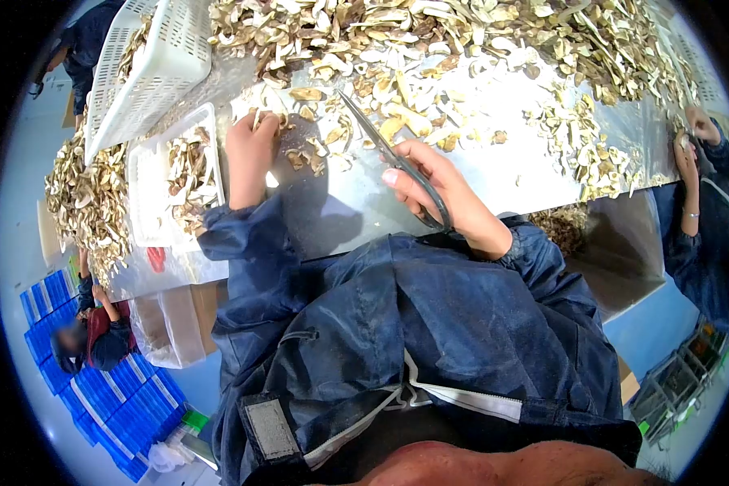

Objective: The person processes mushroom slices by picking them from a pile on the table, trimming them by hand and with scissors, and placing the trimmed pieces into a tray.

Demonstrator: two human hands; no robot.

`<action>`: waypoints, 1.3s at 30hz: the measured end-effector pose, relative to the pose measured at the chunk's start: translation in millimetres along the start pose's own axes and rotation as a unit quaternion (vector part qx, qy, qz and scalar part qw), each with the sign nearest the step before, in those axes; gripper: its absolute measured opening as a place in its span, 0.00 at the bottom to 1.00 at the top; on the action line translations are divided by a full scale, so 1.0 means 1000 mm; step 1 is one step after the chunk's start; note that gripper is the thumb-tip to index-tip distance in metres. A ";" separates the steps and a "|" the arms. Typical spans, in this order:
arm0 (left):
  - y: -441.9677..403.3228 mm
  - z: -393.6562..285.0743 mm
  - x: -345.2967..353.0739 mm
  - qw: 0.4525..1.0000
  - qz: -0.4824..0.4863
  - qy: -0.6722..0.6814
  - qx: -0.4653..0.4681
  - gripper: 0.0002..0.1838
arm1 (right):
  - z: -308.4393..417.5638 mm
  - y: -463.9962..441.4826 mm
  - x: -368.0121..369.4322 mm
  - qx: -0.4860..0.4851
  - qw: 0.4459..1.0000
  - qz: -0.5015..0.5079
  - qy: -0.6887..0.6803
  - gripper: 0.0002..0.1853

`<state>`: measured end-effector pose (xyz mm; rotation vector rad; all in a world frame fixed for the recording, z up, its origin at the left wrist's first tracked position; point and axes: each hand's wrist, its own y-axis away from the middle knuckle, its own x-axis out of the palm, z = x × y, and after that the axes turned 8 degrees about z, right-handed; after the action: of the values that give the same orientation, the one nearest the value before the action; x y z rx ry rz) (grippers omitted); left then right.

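Observation:
My right hand [441, 186] is wrapped around the handles of a pair of dark metal scissors [366, 123], whose blades point up and to the left over the metal table. My left hand [251, 154] is closed, with a pale slice of dried mushroom [257, 119] showing at its fingertips. Loose mushroom slices [397, 113] lie scattered just beyond both hands. Left of my left hand stands a low white basket [144, 198] with mushroom slices in it. The scissor blades are apart from my left hand.
A large heap of dried mushroom slices [462, 24] covers the far table. A tall white perforated basket [178, 57] leans at upper left, near another mushroom pile [85, 190]. Co-workers' hands [688, 142] are at the right; other people stand left. Lined boxes [166, 324] sit below the table.

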<state>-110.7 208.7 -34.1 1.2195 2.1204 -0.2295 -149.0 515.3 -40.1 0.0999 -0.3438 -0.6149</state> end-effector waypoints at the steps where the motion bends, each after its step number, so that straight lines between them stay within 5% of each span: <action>1: 0.011 -0.009 0.001 0.988 0.029 0.144 -0.044 0.11 | 0.001 0.001 0.001 0.003 1.000 -0.006 0.001 0.17; 3: 0.027 -0.020 0.003 0.928 0.074 0.350 -0.107 0.04 | 0.004 0.001 0.006 0.010 1.000 -0.016 0.004 0.17; 7: 0.049 -0.029 0.008 0.852 0.132 0.498 -0.094 0.04 | 0.010 0.005 0.013 -0.008 0.993 0.019 0.119 0.21; 15: 0.083 -0.037 0.024 0.773 0.111 0.619 -0.086 0.03 | 0.033 0.011 0.028 -0.055 0.955 0.007 0.290 0.26; 23: 0.097 -0.036 0.028 0.760 0.122 0.631 -0.100 0.05 | 0.018 0.009 0.031 -0.052 0.964 -0.006 0.260 0.21; 26: 0.092 -0.021 0.021 0.709 0.127 0.691 -0.064 0.06 | 0.009 0.008 0.027 -0.051 0.976 0.013 0.209 0.20; 32: 0.089 -0.025 0.010 0.793 0.093 0.600 -0.055 0.07 | 0.018 0.011 0.031 -0.013 0.993 0.062 0.102 0.19; 39: 0.103 -0.046 0.026 0.794 0.038 0.605 -0.047 0.05 | 0.017 0.010 0.029 -0.016 0.988 0.048 0.148 0.20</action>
<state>-56.0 304.6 1.7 1.5895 3.0207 0.9533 -127.3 506.5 -14.2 0.1405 -0.0510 -0.5010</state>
